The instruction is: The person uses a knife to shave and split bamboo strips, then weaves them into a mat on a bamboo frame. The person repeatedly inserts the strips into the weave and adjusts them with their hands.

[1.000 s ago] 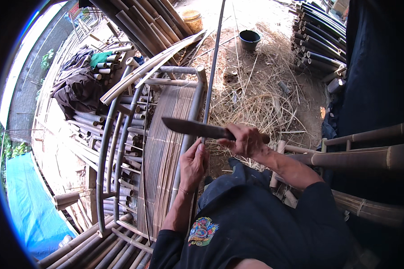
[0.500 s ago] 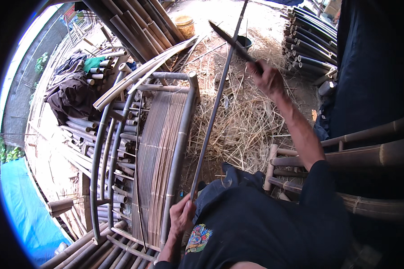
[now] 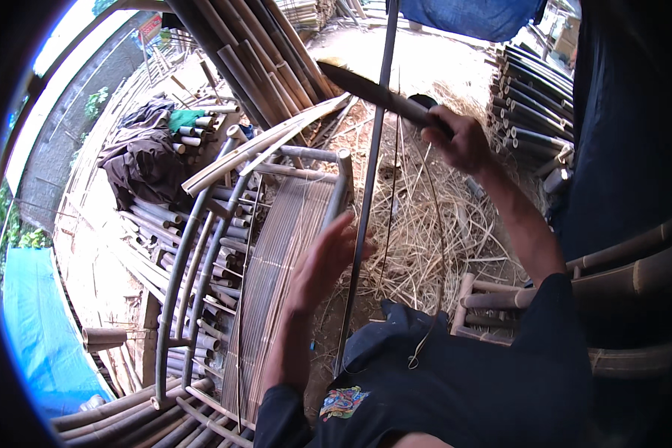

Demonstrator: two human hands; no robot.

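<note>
Head view, left to right: at far left, blue tarp (image 3: 45,328); next, brown cloth (image 3: 145,168) heaped over cut bamboo; then bamboo bench (image 3: 280,254) with slatted seat, and pale split pieces (image 3: 265,145) lying across its far end, toward the far left corner. Over the bench's right edge, left hand (image 3: 325,257), blurred, with fingers outstretched and loosely parted rather than clenched, and with long dark strip (image 3: 373,157) passing in front of fingertips; touching or just apart, impossible to tell. Strip itself beside the bench's right edge, slanting from top of view down to near the lap, just past the far right corner. Across its upper part, broad knife (image 3: 366,89), tip toward the left; contact with strip not clear. Around the knife handle, right hand (image 3: 464,142), fingers curled and pressed tight. Beneath, thin curved strand (image 3: 439,231) above a heap of shavings (image 3: 463,216); farther right, stacked poles (image 3: 534,108). Step in hand, by judgement: trimming strip with knife, between strokes. Called for next, seemingly: firm left-hand pinch on strip below the blade, edge kept away from fingers.
</note>
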